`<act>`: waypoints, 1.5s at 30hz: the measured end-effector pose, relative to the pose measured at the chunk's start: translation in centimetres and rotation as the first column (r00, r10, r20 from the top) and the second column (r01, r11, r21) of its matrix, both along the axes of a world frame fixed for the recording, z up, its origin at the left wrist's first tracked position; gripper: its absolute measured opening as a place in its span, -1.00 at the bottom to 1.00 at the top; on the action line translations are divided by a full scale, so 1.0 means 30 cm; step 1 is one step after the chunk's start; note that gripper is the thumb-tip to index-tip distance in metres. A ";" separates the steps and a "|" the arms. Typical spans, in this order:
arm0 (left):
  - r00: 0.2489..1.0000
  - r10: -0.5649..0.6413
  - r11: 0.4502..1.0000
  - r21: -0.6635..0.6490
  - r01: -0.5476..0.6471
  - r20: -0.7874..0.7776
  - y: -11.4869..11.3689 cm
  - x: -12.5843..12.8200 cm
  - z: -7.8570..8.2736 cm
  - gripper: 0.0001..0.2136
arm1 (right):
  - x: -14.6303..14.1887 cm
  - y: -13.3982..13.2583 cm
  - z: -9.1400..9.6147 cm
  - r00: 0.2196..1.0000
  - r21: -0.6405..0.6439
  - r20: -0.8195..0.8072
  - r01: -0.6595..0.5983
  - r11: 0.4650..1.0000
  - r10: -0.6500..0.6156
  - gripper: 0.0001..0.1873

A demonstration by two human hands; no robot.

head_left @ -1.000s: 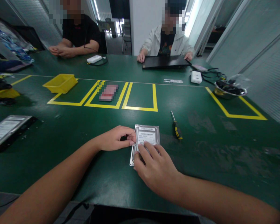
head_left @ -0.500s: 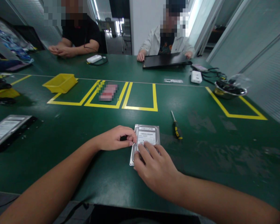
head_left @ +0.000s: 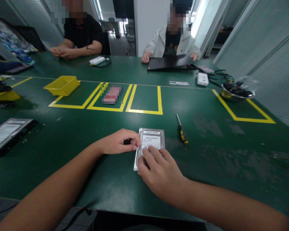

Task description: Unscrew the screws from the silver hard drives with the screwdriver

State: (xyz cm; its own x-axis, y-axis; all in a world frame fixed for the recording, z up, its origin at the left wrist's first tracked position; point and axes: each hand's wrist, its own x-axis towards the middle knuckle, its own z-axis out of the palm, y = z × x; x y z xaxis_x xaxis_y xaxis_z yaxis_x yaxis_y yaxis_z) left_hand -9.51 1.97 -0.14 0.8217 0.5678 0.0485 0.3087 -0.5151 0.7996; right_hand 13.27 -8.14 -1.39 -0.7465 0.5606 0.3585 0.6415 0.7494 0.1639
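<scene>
A silver hard drive with a white label lies flat on the green table in front of me. My right hand rests on its near half, fingers spread and lying flat on the top. My left hand is curled at the drive's left edge, thumb and fingertips pinched against the side. What the fingers pinch is too small to see. A screwdriver with a black and yellow handle lies just right of the drive, untouched.
Yellow tape boxes mark the table beyond the drive. A yellow bin sits far left, another drive on a black tray at the left edge, a metal bowl far right. Two people sit across, one with a laptop.
</scene>
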 end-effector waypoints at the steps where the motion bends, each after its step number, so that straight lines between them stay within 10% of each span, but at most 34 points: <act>1: 1.000 -0.001 1.000 -0.002 0.001 0.003 0.000 0.000 0.000 -0.92 | 0.001 -0.001 0.001 1.000 0.000 0.001 0.000 1.000 0.000 -0.70; 45: 1.000 0.016 1.000 0.009 -0.016 0.002 0.001 0.001 0.008 -0.91 | -0.001 0.004 0.006 1.000 -0.009 0.006 0.000 1.000 0.000 -0.69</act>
